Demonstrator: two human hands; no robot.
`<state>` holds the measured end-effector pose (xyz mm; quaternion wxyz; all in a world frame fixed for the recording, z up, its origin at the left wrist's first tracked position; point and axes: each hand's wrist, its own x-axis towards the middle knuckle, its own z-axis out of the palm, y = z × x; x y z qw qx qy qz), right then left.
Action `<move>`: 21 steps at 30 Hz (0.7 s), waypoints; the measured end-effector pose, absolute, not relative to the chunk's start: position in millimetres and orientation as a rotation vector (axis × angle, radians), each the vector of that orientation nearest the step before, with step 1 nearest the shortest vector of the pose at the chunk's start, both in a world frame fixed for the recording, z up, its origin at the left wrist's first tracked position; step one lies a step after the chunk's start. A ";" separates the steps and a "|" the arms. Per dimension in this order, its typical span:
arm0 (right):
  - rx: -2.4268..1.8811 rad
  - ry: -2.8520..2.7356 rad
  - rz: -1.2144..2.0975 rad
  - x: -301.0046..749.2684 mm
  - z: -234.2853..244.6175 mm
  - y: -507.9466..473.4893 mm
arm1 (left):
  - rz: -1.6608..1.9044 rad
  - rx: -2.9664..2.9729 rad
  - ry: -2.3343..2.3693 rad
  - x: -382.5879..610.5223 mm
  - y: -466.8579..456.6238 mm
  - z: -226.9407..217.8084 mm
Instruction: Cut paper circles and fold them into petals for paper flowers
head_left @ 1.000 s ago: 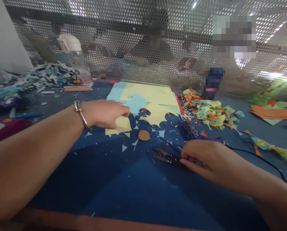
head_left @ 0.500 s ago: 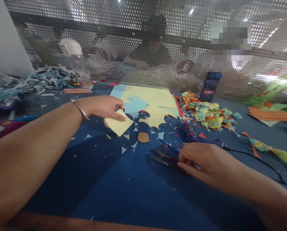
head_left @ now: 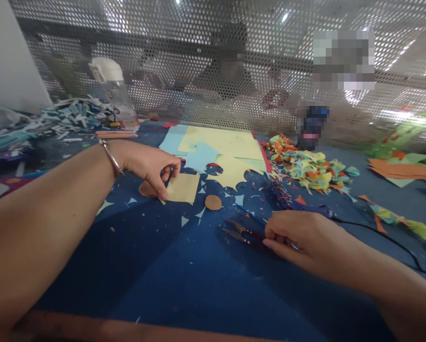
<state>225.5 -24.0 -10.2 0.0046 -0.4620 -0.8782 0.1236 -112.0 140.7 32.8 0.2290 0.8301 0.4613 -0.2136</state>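
Observation:
My left hand (head_left: 149,164), with a metal bangle at the wrist, pinches the left edge of a small yellow paper square (head_left: 183,188) that lies on the dark blue table (head_left: 184,280). A brown disc (head_left: 146,189) shows partly under that hand, and a second brown disc (head_left: 213,202) lies just right of the square. My right hand (head_left: 302,237) rests on the table with its fingers closed on the handle end of small snips (head_left: 243,233), whose open blades point left.
Cut yellow and light blue sheets (head_left: 222,149) lie behind the square. A heap of coloured paper scraps (head_left: 305,166) sits at right, a black cable (head_left: 387,237) runs past my right wrist, a clear bottle (head_left: 115,92) and white strips (head_left: 70,116) stand at back left, before a perforated metal screen (head_left: 213,61).
My left hand lifted the yellow square off the sheets, drew it toward me and set it flat on the table. The right hand on the snips barely moved.

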 end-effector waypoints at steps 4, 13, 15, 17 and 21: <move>-1.454 -2.756 0.384 224.1 -8.5 -24.0 | -0.605 2.281 1.247 -121.6 140.5 34.2; -1.348 -2.618 0.307 218.7 -4.0 -26.3 | 0.148 2.223 0.983 -97.9 118.8 46.4; -1.331 -2.499 0.307 216.5 -3.5 -28.3 | 0.280 2.113 0.784 -70.5 98.9 30.8; -1.317 -2.408 0.338 214.7 -3.6 -29.9 | 0.375 2.008 0.606 -42.7 76.4 9.0; -1.317 -2.318 0.376 213.8 -4.6 -30.1 | 0.531 1.834 0.475 -9.1 46.6 -24.1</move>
